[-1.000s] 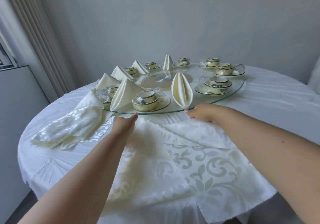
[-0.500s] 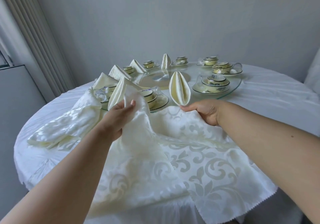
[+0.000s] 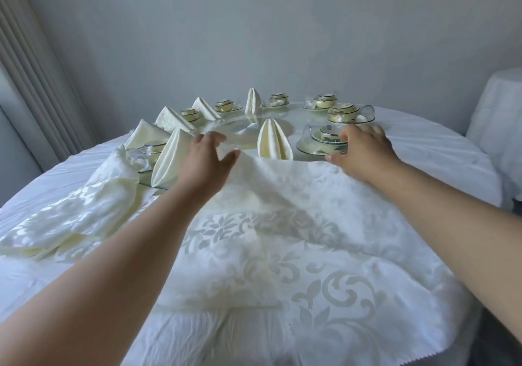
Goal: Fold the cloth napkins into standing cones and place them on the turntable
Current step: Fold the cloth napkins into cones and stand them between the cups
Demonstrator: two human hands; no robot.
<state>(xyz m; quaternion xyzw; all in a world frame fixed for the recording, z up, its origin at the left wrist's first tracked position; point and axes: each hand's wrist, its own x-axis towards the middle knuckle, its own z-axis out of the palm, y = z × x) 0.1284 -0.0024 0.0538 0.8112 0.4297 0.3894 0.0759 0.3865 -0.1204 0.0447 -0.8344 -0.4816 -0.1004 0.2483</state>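
Note:
A cream damask napkin (image 3: 296, 252) lies spread over the near side of the table, its far edge raised. My left hand (image 3: 206, 162) pinches that edge at its left, between thumb and fingers. My right hand (image 3: 364, 150) grips the far right corner with curled fingers. Just beyond my hands is the glass turntable (image 3: 245, 128). Several folded cones stand on it, one (image 3: 275, 139) between my hands, one (image 3: 169, 159) left of my left hand, and another (image 3: 252, 101) at the back.
Cups on saucers (image 3: 347, 111) ring the turntable, one set (image 3: 324, 138) right by my right hand. A heap of unfolded napkins (image 3: 76, 215) lies at the left. A second white-draped table (image 3: 497, 122) stands at the right, and a curtain (image 3: 34, 77) hangs at the left.
Both hands have taken the napkin's far edge, lifted it and carried it away from me toward the turntable. They have also moved farther apart, stretching the edge.

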